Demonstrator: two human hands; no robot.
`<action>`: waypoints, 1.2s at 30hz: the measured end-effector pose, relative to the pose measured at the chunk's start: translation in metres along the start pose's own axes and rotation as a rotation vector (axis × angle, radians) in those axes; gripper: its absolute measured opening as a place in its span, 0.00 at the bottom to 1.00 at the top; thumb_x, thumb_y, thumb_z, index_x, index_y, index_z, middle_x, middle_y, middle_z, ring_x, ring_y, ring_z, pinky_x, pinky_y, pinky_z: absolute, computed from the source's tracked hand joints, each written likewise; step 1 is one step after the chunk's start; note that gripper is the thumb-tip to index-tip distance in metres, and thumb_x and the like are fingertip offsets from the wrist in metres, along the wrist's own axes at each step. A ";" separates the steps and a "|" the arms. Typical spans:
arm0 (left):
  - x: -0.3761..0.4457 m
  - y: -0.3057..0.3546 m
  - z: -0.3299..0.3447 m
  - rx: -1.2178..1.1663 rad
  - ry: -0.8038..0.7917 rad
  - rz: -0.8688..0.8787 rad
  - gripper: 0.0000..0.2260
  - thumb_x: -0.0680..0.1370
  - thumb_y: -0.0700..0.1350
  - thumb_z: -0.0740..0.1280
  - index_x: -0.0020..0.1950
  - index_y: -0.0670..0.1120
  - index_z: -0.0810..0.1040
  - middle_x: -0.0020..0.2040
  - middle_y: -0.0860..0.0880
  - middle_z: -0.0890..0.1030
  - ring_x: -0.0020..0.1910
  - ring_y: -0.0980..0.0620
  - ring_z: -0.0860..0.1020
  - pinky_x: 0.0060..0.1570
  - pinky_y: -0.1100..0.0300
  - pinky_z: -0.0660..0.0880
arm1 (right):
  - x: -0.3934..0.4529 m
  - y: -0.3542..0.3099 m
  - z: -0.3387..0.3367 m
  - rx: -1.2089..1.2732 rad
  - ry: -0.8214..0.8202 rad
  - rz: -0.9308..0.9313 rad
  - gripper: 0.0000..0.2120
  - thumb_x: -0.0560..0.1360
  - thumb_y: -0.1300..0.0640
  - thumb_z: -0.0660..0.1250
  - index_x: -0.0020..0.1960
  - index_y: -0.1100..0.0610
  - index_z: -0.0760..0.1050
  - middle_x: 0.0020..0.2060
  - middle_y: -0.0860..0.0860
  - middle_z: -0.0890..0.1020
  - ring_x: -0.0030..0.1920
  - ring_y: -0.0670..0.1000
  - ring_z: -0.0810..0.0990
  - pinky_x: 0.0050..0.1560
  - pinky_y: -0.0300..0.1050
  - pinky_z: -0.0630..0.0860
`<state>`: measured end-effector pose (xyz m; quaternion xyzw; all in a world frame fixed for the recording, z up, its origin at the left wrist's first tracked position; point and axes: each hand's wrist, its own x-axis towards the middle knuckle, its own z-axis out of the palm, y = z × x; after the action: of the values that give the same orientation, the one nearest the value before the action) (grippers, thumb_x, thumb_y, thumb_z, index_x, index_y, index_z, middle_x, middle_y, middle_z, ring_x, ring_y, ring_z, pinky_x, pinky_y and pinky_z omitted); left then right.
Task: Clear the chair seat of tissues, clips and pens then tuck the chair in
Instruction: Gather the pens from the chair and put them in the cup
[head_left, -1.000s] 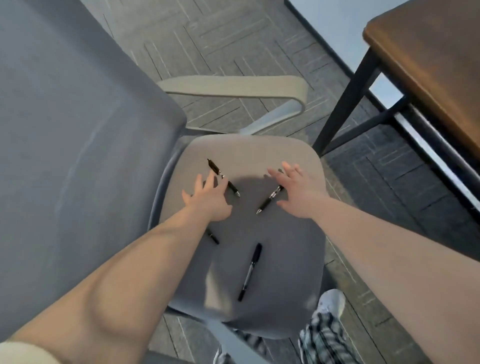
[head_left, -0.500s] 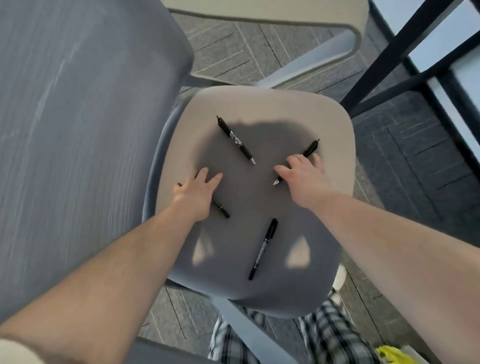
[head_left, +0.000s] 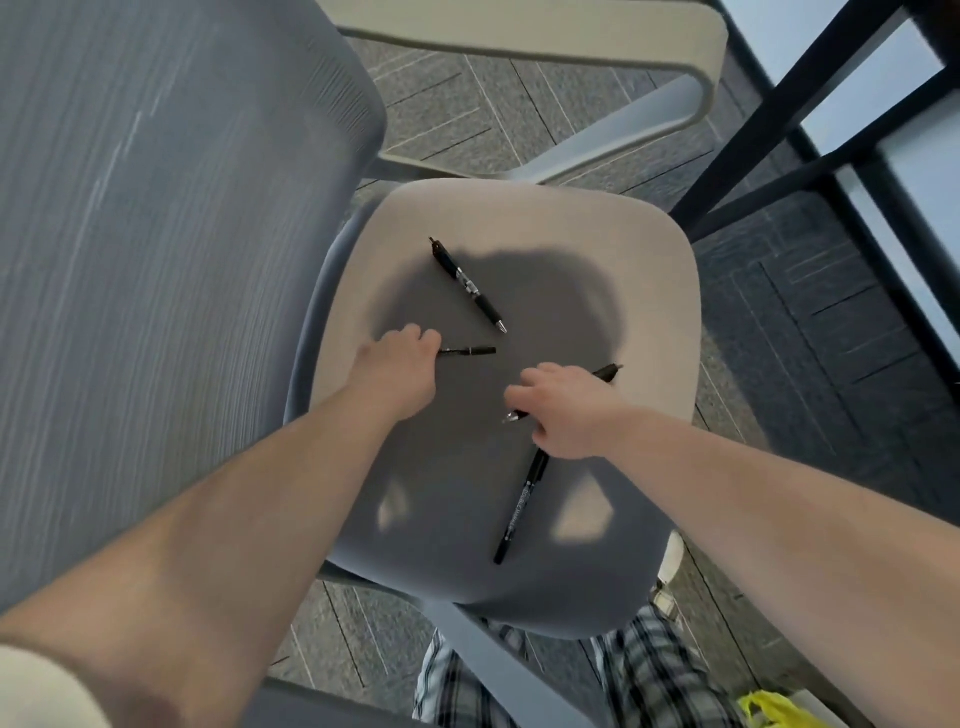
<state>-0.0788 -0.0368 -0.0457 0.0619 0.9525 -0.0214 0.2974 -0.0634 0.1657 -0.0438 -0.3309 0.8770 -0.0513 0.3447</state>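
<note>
A grey chair seat (head_left: 654, 291) fills the middle of the head view. Several black pens are on it. My left hand (head_left: 397, 371) is closed around one short black pen (head_left: 467, 351), whose end sticks out to the right. My right hand (head_left: 566, 413) is closed around a second pen (head_left: 605, 372), with the silver tip showing at its left. A clicker pen (head_left: 467, 283) lies loose at the seat's back. A thin marker pen (head_left: 519, 512) lies loose near the front, its top under my right hand. No tissues or clips show.
The chair's mesh backrest (head_left: 156, 234) rises at the left, and a beige armrest (head_left: 571, 36) curves across the top. Black table legs (head_left: 769, 109) stand at the upper right. Plaid trouser legs (head_left: 654, 670), a white shoe (head_left: 672, 558) and a yellow object (head_left: 761, 706) sit below the seat.
Both hands have curled from flat and spread to closed, each around a pen. The left pen has turned to point right. The view has moved closer to the seat.
</note>
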 end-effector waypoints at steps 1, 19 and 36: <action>0.003 0.001 -0.005 -0.005 0.028 -0.002 0.14 0.76 0.37 0.55 0.61 0.43 0.66 0.58 0.41 0.70 0.56 0.39 0.73 0.47 0.49 0.68 | 0.000 -0.003 0.001 -0.008 -0.029 -0.051 0.19 0.71 0.59 0.63 0.62 0.51 0.71 0.54 0.53 0.75 0.58 0.56 0.72 0.50 0.47 0.68; 0.058 0.024 -0.010 0.058 0.078 0.054 0.27 0.76 0.33 0.56 0.74 0.48 0.57 0.74 0.42 0.56 0.54 0.36 0.78 0.43 0.49 0.73 | 0.012 -0.005 0.028 -0.150 -0.042 -0.214 0.12 0.72 0.61 0.62 0.54 0.53 0.77 0.51 0.52 0.77 0.58 0.56 0.72 0.50 0.48 0.68; 0.047 0.047 -0.066 -0.477 0.188 -0.133 0.15 0.80 0.49 0.57 0.59 0.39 0.69 0.58 0.34 0.75 0.58 0.35 0.72 0.55 0.46 0.70 | -0.013 0.032 -0.045 0.486 0.359 0.475 0.07 0.72 0.64 0.58 0.43 0.57 0.60 0.41 0.55 0.72 0.41 0.59 0.69 0.42 0.48 0.64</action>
<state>-0.1482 0.0197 -0.0186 -0.0710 0.9560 0.1901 0.2116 -0.1024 0.1920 -0.0123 -0.0128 0.9378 -0.2335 0.2565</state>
